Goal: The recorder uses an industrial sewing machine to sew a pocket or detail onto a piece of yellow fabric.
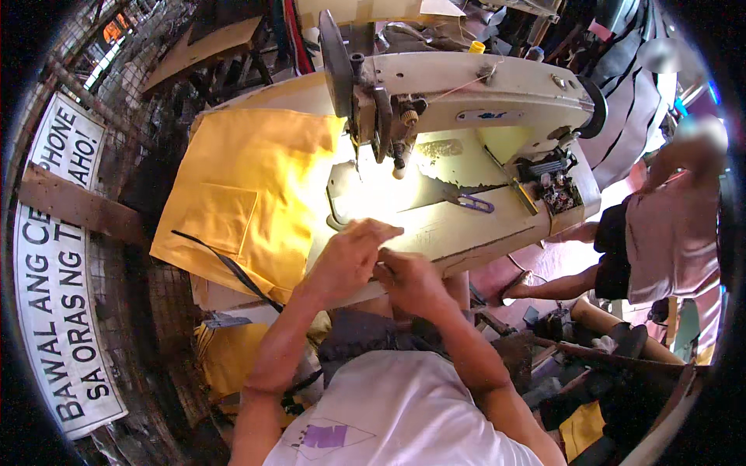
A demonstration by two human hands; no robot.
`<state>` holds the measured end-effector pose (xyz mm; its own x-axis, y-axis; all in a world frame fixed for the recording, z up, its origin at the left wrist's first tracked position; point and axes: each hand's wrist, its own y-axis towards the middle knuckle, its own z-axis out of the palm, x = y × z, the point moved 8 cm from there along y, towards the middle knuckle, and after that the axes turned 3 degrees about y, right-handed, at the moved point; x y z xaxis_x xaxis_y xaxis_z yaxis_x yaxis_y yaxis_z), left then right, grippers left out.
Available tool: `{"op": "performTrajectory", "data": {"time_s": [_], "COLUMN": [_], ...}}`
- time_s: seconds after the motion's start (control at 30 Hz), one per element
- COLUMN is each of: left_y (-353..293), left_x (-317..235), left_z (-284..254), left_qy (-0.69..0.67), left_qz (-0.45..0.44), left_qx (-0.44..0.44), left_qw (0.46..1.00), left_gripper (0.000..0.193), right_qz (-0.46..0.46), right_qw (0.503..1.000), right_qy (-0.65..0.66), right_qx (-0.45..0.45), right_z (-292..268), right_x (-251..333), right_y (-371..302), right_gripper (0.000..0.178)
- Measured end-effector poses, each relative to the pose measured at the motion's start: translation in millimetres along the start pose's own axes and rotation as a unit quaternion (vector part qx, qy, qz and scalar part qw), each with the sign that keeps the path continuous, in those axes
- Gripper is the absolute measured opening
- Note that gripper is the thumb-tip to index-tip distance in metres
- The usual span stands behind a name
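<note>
Before me I count one left hand [346,260] and one right hand [413,281], both mine, one sewing machine [482,84], one black handwheel [595,107], one pocketed yellow fabric panel [272,159], one black strap [230,266] across it, one purplish looped tool [475,203] and one white sign [56,311].

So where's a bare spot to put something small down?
On the pale machine bed, a bare strip lies between the purple tool and the front edge, just past the right hand. It's crowded on the left, where yellow cloth and a black strap lie, and at the right end by the yellow tool.
</note>
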<state>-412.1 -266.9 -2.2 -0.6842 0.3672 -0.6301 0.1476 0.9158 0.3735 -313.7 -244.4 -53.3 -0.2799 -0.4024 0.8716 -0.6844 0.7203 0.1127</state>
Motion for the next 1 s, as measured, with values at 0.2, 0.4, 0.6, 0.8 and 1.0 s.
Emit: {"op": "performTrajectory", "data": {"time_s": [0.2, 0.4, 0.6, 0.8, 1.0], "left_y": [-5.1, -0.3, -5.4, -9.0, -17.2], "left_x": [-4.4, 0.8, 15.2, 26.0, 28.3], "left_z": [36.6, 35.8, 34.4, 39.0, 37.8], "left_qy": [0.007, 0.115, 0.13, 0.083, 0.125], "left_qz": [0.021, -0.017, -0.091, -0.203, -0.214], "left_qx": [0.059, -0.036, -0.058, -0.086, -0.133], "left_qw": [0.998, 0.993, 0.986, 0.972, 0.96], "left_gripper": [0.032, 0.018, 0.01, 0.008, 0.004], "right_qz": [0.011, -0.08, -0.075, -0.132, -0.153], "right_qw": [0.998, 0.991, 0.991, 0.974, 0.794], "right_qy": [-0.009, -0.027, -0.002, 0.012, -0.268], "right_qx": [-0.06, -0.101, -0.112, -0.185, -0.524], "right_z": [-60.8, -67.5, -54.9, -134.4, -405.9], "right_x": [-16.6, -25.8, -39.3, -28.7, -13.7], "right_y": [-20.2, 3.9, 10.7, -1.5, 23.4], "right_gripper": [0.011, 0.012, 0.011, 0.007, 0.021]}}
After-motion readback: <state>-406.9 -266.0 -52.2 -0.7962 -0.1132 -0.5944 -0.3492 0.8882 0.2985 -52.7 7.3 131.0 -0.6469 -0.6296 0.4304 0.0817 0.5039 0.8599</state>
